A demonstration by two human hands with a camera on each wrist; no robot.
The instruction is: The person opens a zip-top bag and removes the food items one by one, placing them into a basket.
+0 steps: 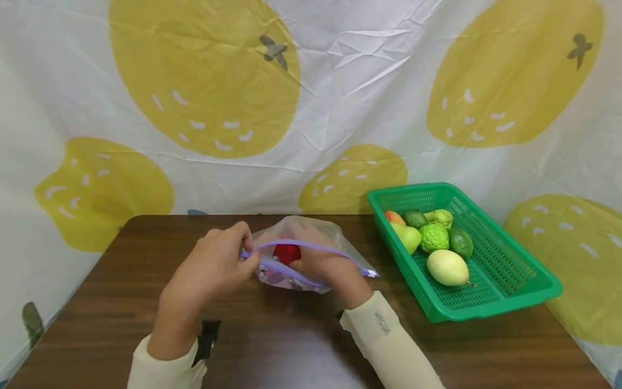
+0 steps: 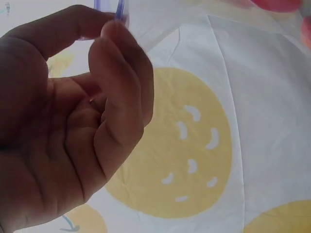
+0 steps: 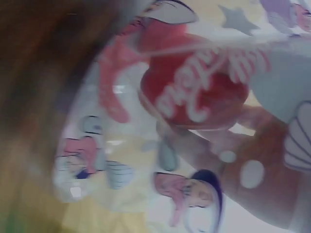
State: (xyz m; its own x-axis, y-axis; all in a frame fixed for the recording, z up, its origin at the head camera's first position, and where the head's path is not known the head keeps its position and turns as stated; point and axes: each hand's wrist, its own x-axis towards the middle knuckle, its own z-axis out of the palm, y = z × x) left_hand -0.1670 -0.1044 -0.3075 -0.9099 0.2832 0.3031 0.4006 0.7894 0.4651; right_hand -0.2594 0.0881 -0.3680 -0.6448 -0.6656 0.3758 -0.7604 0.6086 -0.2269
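Note:
A clear zip bag with cartoon prints and a purple zip strip is raised over the table, its mouth parted. At the mouth's left end, my left hand pinches the purple strip between thumb and forefinger; the other fingers curl in. My right hand reaches through the mouth into the bag. Its fingers lie round a smooth, round red fruit, whose exact kind I cannot tell. Through the printed film the right wrist view shows that red fruit against the fingertips.
To the right stands a green plastic basket holding several fruits, among them a pale yellow one, a green pear and a bumpy green one. Brown wooden table lies below; a lemon-print cloth hangs behind.

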